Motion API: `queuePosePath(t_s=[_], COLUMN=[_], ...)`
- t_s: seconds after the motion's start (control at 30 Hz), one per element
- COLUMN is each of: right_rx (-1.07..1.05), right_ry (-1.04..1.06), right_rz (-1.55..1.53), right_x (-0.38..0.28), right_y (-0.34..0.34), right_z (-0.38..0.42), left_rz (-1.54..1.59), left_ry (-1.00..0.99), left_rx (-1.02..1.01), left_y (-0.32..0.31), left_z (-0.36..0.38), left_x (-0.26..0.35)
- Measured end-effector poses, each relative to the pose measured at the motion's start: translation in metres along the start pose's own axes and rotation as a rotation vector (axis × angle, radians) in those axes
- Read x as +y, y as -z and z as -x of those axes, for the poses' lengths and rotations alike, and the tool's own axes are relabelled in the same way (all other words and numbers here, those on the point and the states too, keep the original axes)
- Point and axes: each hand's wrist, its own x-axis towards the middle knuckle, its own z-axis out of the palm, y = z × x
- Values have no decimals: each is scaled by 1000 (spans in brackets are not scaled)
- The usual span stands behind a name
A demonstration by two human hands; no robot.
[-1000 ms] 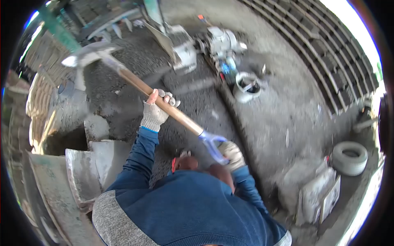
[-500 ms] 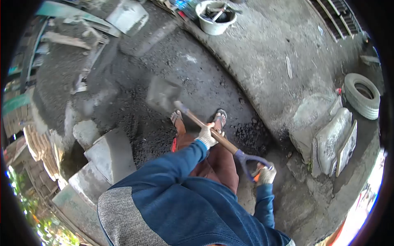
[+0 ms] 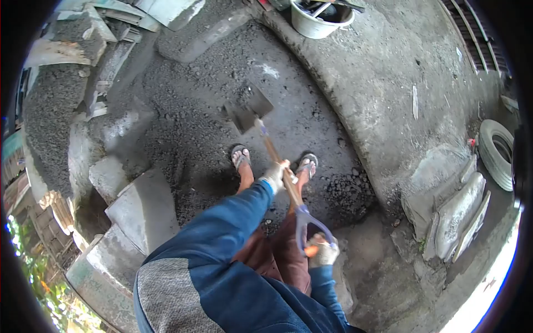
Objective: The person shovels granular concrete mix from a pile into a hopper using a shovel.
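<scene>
A shovel [image 3: 272,147] slants across the middle of the view, its flat metal blade [image 3: 250,109] over the dark gravelly ground beyond my feet. My left hand [image 3: 275,176], in a pale knitted glove, is wrapped round the wooden shaft. At the upper end of the shovel, my right hand [image 3: 322,250], gloved too with some orange on it, grips the purple D-shaped handle [image 3: 304,219]. Slight blur covers the blade and both hands. My feet in flip-flops stand on either side of the shaft.
A pale bucket [image 3: 317,25] with tools sits at the top on a raised concrete slab [image 3: 377,77]. At right are a tyre [image 3: 496,155] and leaning slabs [image 3: 458,213]. Concrete blocks [image 3: 141,208] lie at left. Dark gravel [image 3: 350,191] is heaped by my right foot.
The blade has swung right and farther from my feet, and the handle end has moved left. Both hands have shifted left with the shovel, still holding it. The view has shifted.
</scene>
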Motion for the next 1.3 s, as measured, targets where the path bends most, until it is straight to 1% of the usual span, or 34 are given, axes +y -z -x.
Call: queuePosePath(t_s=[0.03, 0.07, 0.1, 0.13, 0.17, 0.2, 0.23, 0.3, 0.37, 0.4, 0.43, 0.47, 0.5, 0.57, 0.6, 0.63, 0.7, 0.73, 0.77, 0.83, 0.87, 0.9, 0.93, 0.97, 1.0, 1.03, 1.07, 1.1, 1.13, 1.17, 1.2, 1.23, 1.27, 1.3], right_rx=[-251, -335, -413, -392, -369, -469, -566, -625, -660, -664, -666, -647, -618, -507, -493, -528, -488, -537, -580, -668, -681, -679, -702, -607, -696, -818, -970, -922, -854, -830, -831, -832, -725, -663], right_ry=[-34, -16, -63, -118, -171, -208, -248, -208, -120, -25, 71, 55, 43, 445, 319, 200, 103, 69, 100, -9, 39, -50, 29, 59, -16, -56, -2, 154, 298, 120, 34, -45, 12, 14], right_rz=[-208, -339, -425, -429, -432, -494, -554, -536, -414, -336, -246, -34, 177, 175, -104, -138, -226, -252, -284, -478, -454, -559, -554, -589, -576, -549, -610, -394, -174, -327, -367, -404, -319, -316], right_x=[-44, -55, -40, -31, -25, -16, -7, -1, 12, 24, 26, -17, -64, -71, -91, -106, -107, -107, -106, -84, -86, -102, -118, -129, -125, -142, -113, -117, -122, -136, -125, -113, -98, -83], right_y=[-58, -106, -146, -193, -237, -278, -302, -304, -276, -260, -245, -227, -212, -194, -201, -202, -225, -234, -246, -275, -297, -327, -356, -391, -417, -436, -470, -470, -470, -444, -414, -376, -337, -294], right_z=[28, 44, 45, 50, 52, 45, 40, 39, 34, 11, -11, -2, 10, -7, 5, 16, 39, 45, 48, 25, 26, 35, 42, 50, 35, 39, 4, 7, 10, 30, 28, 25, 27, 24], left_rz=[-16, -52, -120, -140, -206, -299, -271, -547, -428, -334, -184, -82, -31, 156, 135, 110, 51, 13, -31, -127, -160, -207, -313, -309, -300, -366, -188, -224, -214, -200, -218, -310, -276, -74], left_ry=[-48, -148, -196, -163, -193, -268, -307, -319, -318, -317, -236, -320, -280, -293, -333, -346, -362, -388, -412, -455, -460, -437, -485, -523, -545, -511, -578, -662, -629, -591, -557, -619, -553, -383], left_rx=[16, -41, -64, -12, -9, 93, 154, 275, 144, 74, 13, 13, -158, -169, -146, -133, -116, -69, -51, -5, 27, 50, 13, -31, -56, -84, -5, 73, 12, -45, -120, 22, -63, -148], left_y=[7, 16, 24, 35, 47, 57, 55, 63, 74, 66, 41, 36, 41, 6, -8, -5, 1, 4, 3, 3, -1, 1, -6, -7, 1, 14, 3, 6, 10, 15, 33, 18, 39, 48], left_z=[19, 41, 57, 68, 78, 78, 85, 75, 61, 65, 86, 76, 67, 82, 97, 101, 102, 103, 109, 118, 124, 118, 141, 147, 144, 138, 157, 159, 157, 158, 136, 155, 128, 112], left_x=[46, 85, 128, 169, 206, 242, 270, 285, 258, 238, 216, 203, 195, 181, 180, 187, 205, 217, 231, 262, 284, 314, 335, 364, 399, 434, 444, 447, 440, 420, 400, 350, 313, 262])
